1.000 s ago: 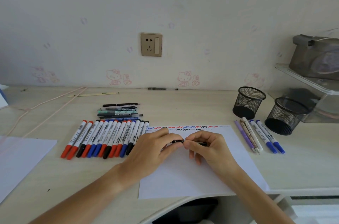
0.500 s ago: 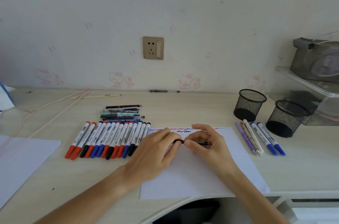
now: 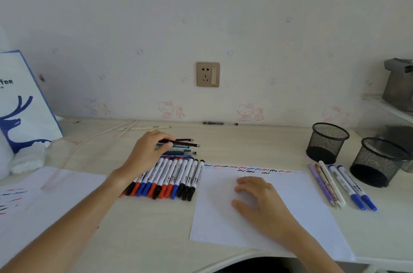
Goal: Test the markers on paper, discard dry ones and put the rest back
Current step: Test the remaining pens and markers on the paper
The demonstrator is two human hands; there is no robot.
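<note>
Reaching across the marker row (image 3: 169,177), my left hand (image 3: 147,152) pinches a thin dark pen (image 3: 186,144) over the tested pile on the tabletop (image 3: 257,145); my right hand (image 3: 259,199) lies flat, fingers apart, steadying the paper (image 3: 301,212) for the next scribble.

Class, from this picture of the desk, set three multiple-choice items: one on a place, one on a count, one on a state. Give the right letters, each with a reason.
1. Where does the right hand rest?
A. on the test paper
B. in a cup
C. on the socket

2. How many mesh cups stand on the desk?
A. one
B. two
C. four

3. What is the left hand doing?
A. lying flat and empty
B. holding a thin dark pen
C. writing

Key: 1 A, its fingers lie on the sheet. 2 B, two black cups at the right. 3 B, the pen is between its fingertips.
</note>
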